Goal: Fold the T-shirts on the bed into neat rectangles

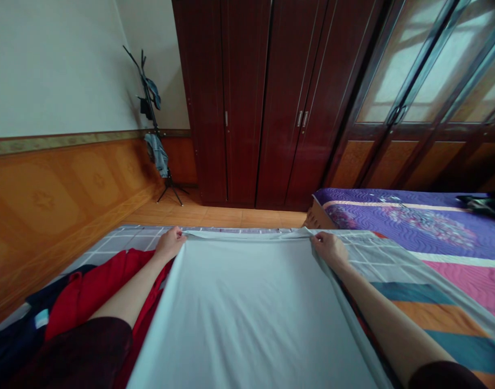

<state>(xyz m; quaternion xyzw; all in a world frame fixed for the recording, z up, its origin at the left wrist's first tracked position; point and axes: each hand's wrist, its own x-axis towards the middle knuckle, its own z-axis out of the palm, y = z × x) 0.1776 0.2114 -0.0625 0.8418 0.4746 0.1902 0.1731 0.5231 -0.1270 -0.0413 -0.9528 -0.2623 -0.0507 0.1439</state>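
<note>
A pale grey-green piece of cloth (pixel 255 302), perhaps a garment, is stretched toward me across the bed, running out of view at the bottom. My left hand (pixel 170 243) pinches its far left corner between thumb and fingers. At the far right corner, my right hand (pixel 330 248) grips the same edge, so the hem between both hands is drawn nearly straight. Soft creases run down the cloth's middle. Beneath my left forearm lies a red garment (pixel 97 286), with a dark navy garment (pixel 16 340) beside it.
Below the cloths is a grey checked sheet (pixel 364 259). A folded teal-and-orange striped cloth (pixel 433 308) lies right of my right forearm. Beyond it is a purple and pink bed cover (pixel 397 216). A dark red wardrobe (pixel 247 108) and a coat stand (pixel 150 108) stand behind.
</note>
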